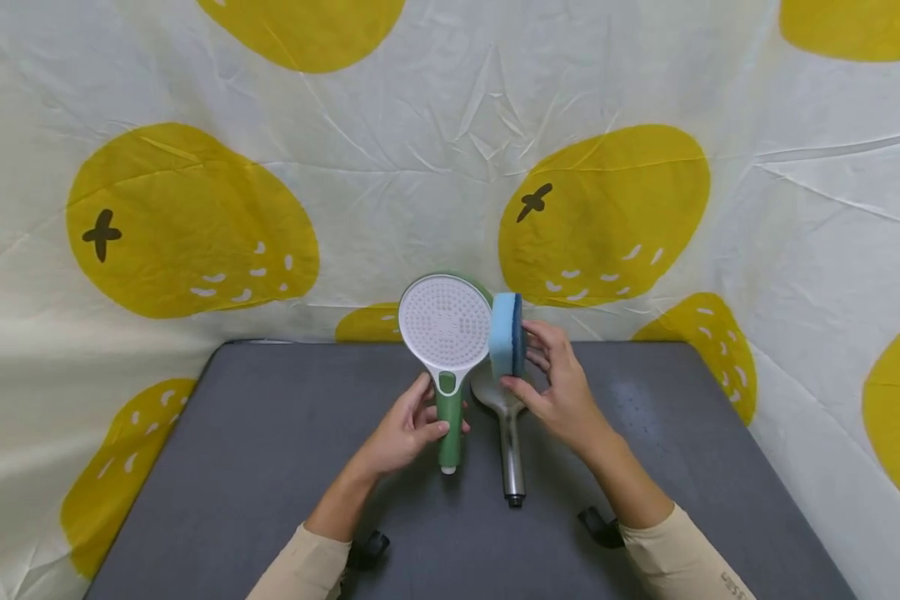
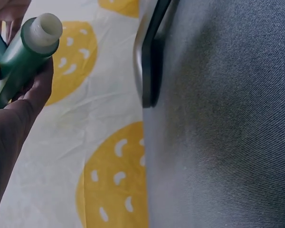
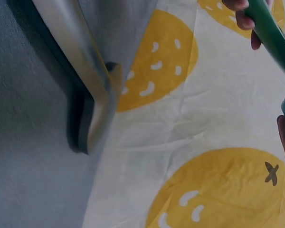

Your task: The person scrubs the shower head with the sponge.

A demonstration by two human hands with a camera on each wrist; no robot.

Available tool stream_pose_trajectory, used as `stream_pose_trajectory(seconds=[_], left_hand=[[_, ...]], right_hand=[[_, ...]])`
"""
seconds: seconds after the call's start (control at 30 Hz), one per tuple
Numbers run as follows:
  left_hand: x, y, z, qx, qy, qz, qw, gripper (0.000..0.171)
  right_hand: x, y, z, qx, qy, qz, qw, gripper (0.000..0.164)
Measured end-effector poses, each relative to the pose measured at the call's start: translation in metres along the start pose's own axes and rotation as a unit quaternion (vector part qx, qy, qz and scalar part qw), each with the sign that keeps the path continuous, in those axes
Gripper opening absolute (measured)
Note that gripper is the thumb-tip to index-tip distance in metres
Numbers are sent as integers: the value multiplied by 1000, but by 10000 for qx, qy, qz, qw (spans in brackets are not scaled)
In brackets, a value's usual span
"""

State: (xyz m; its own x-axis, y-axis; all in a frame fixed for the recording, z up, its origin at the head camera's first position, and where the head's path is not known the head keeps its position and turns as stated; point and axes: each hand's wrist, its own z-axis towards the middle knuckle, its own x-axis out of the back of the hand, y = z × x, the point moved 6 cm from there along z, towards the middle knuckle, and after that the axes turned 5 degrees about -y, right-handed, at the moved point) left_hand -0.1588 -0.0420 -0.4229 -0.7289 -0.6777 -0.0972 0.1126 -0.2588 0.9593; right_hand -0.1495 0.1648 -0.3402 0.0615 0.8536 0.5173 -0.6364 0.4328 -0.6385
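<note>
My left hand (image 1: 405, 427) grips the green handle of a shower head (image 1: 446, 325), its white nozzle face turned toward the head camera. In the left wrist view the handle's pale threaded end (image 2: 46, 29) points at the camera. Between the thumb and fingers of my right hand (image 1: 562, 387) is a sponge (image 1: 502, 333), light blue with a darker blue layer on the finger side. The sponge stands on edge right at the rim of the shower head. Below them a second, metallic grey shower head (image 1: 512, 450) lies on the table, its head partly hidden behind the sponge and right hand.
The dark grey table (image 1: 285, 450) ends at a hanging white cloth (image 1: 405, 217) with yellow fruit prints. Black wrist straps (image 1: 600, 527) show below both forearms. Small wet-looking specks (image 1: 633, 408) mark the table at right.
</note>
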Motion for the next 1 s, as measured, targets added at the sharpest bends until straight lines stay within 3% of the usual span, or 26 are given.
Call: stream_pose_trajectory(seconds=[0.3,0.47,0.6,0.73,0.87,1.0], left_hand=[[1,0,-2,7,104,477,9988,71],[2,-2,-2,202,287,878,9955,66],[3,-2,-1,270,385,1380,9893,61],[5,-2,0,267,539,1651,9844,68],[8,0,2,170,685,1587,9848,73],[11,3,5,13,794,1419,9867,73]], right_hand=[[21,-2,13,137,-236,-499,9984,86],[36,-2,28,-170,-758,-634,9950,77],[49,-2,39,-478,-1158,-536,9907,69],[58,-4,48,-527,-1178,-493,9904,66],[59,4,46,-648,-990,-180,9928,63],[47,27,33,-1142,-973,383,9879,61]])
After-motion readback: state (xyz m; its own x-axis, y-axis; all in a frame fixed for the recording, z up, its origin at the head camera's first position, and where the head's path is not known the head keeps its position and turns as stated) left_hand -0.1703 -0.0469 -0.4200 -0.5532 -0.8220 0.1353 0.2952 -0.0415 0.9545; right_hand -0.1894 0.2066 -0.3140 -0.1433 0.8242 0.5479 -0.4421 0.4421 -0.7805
